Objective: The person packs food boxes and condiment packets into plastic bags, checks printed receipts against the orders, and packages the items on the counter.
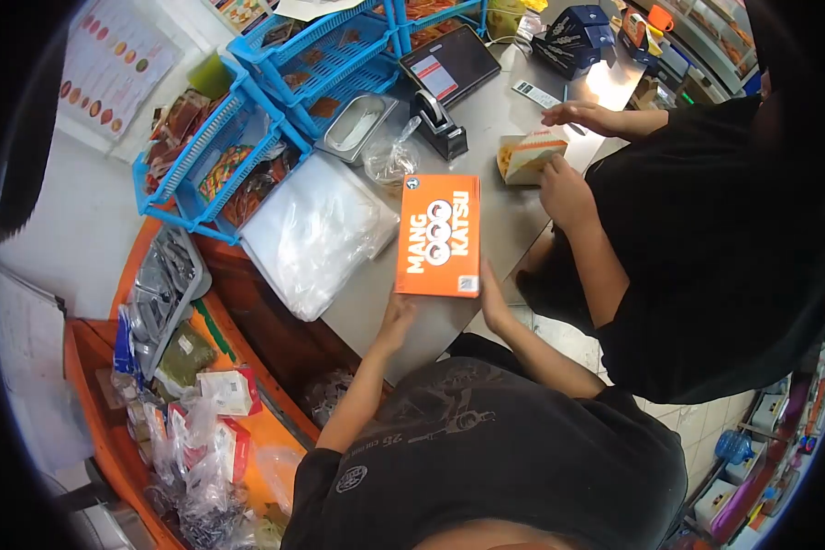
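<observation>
An orange cardboard food box (438,236) printed "MANG KATSU" is in front of me at the steel counter (357,312), its lid side facing up and shut. My left hand (395,323) grips its near left corner. At the near right side, my right hand (495,301) holds the box too, the fingers partly hidden behind it. A stack of clear plastic bags (307,229) lies just left of the box. Beyond the box sit a bunched clear bag (391,162) and a black tape dispenser (442,128).
To my right, a co-worker in black (697,247) handles an open food carton (532,158). Blue plastic racks (215,170) with sachets, a metal tray (355,126) and a tablet (449,66) line the far side. An orange shelf (257,449) holds packets at lower left.
</observation>
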`<state>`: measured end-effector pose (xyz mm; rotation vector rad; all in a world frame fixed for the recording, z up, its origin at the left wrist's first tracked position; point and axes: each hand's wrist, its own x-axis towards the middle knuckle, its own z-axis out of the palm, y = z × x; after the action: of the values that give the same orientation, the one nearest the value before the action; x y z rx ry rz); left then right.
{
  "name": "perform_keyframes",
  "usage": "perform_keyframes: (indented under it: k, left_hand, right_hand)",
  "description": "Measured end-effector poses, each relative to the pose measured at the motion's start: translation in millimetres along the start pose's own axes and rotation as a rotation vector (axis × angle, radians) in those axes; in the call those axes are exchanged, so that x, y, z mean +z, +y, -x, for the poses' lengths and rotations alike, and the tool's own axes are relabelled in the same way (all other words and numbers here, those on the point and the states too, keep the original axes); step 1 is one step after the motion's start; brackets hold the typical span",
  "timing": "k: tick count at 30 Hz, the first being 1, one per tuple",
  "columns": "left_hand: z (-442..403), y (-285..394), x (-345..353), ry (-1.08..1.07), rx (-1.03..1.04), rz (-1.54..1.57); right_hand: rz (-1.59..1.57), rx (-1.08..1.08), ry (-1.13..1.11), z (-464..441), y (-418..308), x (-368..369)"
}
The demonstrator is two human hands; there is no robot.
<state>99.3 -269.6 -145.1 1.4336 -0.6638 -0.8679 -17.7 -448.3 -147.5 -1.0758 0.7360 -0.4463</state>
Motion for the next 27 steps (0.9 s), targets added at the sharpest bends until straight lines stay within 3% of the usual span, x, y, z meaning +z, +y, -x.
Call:
perform_keyframes:
  k: [4,7,10,13,15,18,21,24,27]
  left_hand:
    - [12.4,-23.3,-28.8,0.225,-0.046,0.221]
    - [24.1,-11.8,-49.4,0.413,-0.132,0.454]
    - [42.0,8.5,-72.2,0.362,-0.076,0.570]
    - [45.5,26.3,-77.8,0.355,-0.063,0.923]
    - [43.9,40.0,-66.6,0.362,-0.001,0.916]
    - [39.9,45.5,-47.4,0.474,0.001,0.915]
    - [40.4,46.4,-36.7,0.451,0.055,0.906]
    - [43.3,41.3,-24.6,0.414,0.145,0.933]
    - [35.1,41.7,-14.9,0.449,0.185,0.835]
  right_hand:
    - [-0.002,0.276,-0.195,47.0,-10.7,21.9]
    - [0.213,0.388,-0.669,68.1,-12.6,25.7]
    - [0.619,0.225,-1.145,58.5,-46.0,22.1]
    - [1.237,0.164,-0.473,40.8,-59.5,9.0]
    - [1.385,0.137,-0.181,15.9,-60.6,-1.5]
    - [0.673,-0.026,-0.103,0.2,-64.7,4.6]
    - [0.140,0.039,-0.298,9.5,-50.0,37.5]
    - [0.143,0.014,-0.430,4.1,-47.6,47.4]
    - [0.059,0.113,-0.396,18.8,-71.8,56.3]
